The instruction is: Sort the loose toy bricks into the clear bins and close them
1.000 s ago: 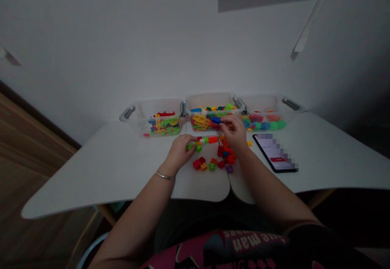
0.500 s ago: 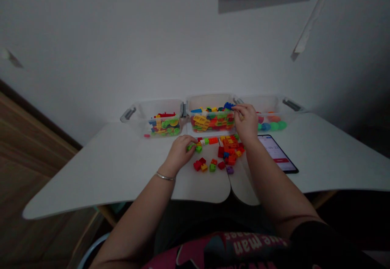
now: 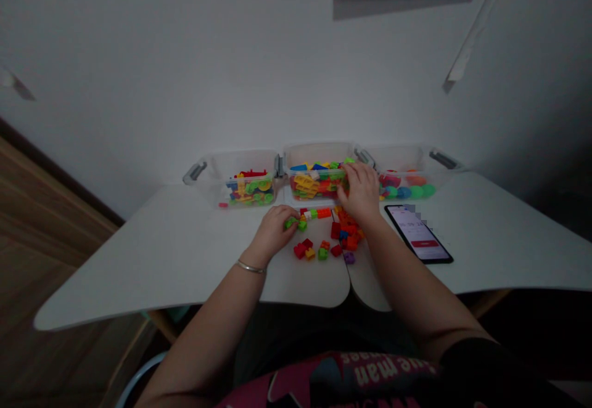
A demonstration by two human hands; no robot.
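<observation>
My left hand (image 3: 276, 226) is closed on a green toy brick (image 3: 290, 222) at the left end of a row of joined bricks (image 3: 314, 214) on the table. A silver bangle circles that wrist. My right hand (image 3: 361, 193) is at the front right of the middle clear bin (image 3: 319, 151), its fingertips over the rim and its thumb lower, apart from them. I see nothing held between them. Loose bricks fill the lower part of this bin. Below the right wrist lies a pile of mostly red and orange bricks (image 3: 350, 233), partly hidden by the forearm.
A left clear bin (image 3: 217, 164) and a right clear bin (image 3: 393, 154) flank the middle one, both holding coloured pieces. A phone (image 3: 423, 241) lies right of my forearm. Several single bricks, including a purple brick (image 3: 349, 258), lie near the table's (image 3: 185, 260) front seam.
My right hand has moved left and slightly down along the middle bin, and the blue brick it held is out of its fingers. The left hand has stayed in place.
</observation>
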